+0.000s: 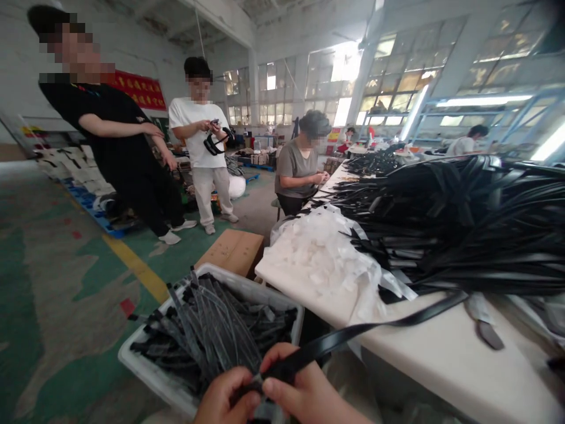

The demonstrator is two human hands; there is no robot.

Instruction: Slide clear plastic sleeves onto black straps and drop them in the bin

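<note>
"What is on the left?"

"Far left, a person in black stands beside a person in white. Near left, a pale plastic bin is piled with dark strips."

"And the hands?"

"Near the middle, just beside the bin, the left hand pinches the near end of a black strap. The right hand grips the same strap close by; it runs rightward over the white tabletop."

"Further right?"

"Crumpled white plastic, then a large heap of black straps."
</note>
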